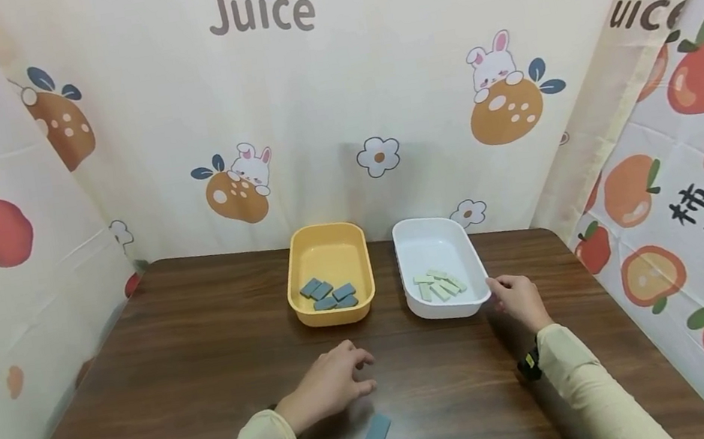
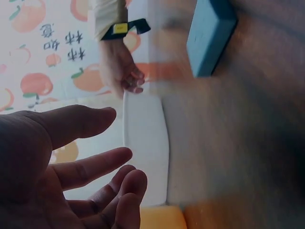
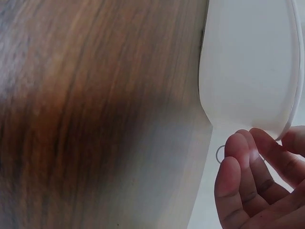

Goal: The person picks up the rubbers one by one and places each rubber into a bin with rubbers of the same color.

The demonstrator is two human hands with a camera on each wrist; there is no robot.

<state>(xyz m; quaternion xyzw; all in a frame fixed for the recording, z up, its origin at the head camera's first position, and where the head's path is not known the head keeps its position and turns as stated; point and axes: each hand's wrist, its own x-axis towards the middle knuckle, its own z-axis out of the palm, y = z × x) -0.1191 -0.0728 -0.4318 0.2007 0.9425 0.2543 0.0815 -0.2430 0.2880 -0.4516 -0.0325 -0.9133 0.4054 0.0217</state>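
My left hand [image 1: 329, 386] hovers over the table with its fingers apart and loosely bent, holding nothing. Nearest to it, a blue-grey rectangular block [image 1: 377, 433] lies flat on the wood; the left wrist view shows this block [image 2: 209, 38] apart from the fingers. With thumb and forefinger, my right hand [image 1: 519, 299] pinches the rim of a white plastic bin [image 1: 444, 310] at its near right corner. Several pale green blocks [image 1: 440, 286] lie inside that bin. To its left stands a yellow bin [image 1: 335, 317] containing several blue-grey blocks [image 1: 323, 291].
The dark wooden table [image 1: 196, 364] reaches back to a hanging cloth [image 1: 319, 88] printed with fruit and rabbits. Similar cloths hang at the left and right sides. Both bins stand near the table's far edge, with a narrow gap between them.
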